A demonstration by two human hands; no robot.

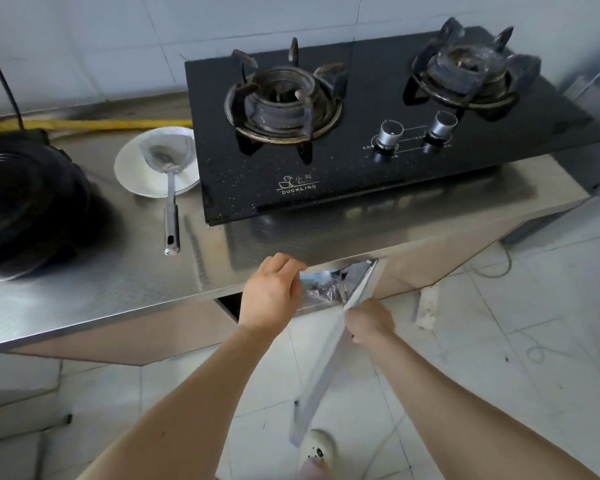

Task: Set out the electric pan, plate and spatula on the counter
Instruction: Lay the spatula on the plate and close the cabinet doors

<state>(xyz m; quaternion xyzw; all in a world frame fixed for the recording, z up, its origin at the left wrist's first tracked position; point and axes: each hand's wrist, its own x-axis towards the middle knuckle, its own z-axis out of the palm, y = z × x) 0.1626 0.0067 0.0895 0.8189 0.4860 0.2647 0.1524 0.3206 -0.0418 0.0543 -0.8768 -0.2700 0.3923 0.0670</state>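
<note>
The black electric pan (25, 202) sits at the left end of the steel counter (118, 282). To its right lies a white plate (132, 164), and a metal spatula (171, 216) rests with its blade on the plate and its handle pointing toward me. My left hand (274, 292) is curled at the counter's front edge, over the cabinet opening, with nothing visible in it. Below the counter, my right hand (369, 323) grips the edge of the open cabinet door (326, 368).
A black two-burner gas stove (361, 168) fills the right of the counter. A yellow hose (101, 124) runs along the back wall and a black cord (0, 71) hangs at the left. Crumpled foil shows inside the cabinet. My shoe (316, 448) is on the tiled floor.
</note>
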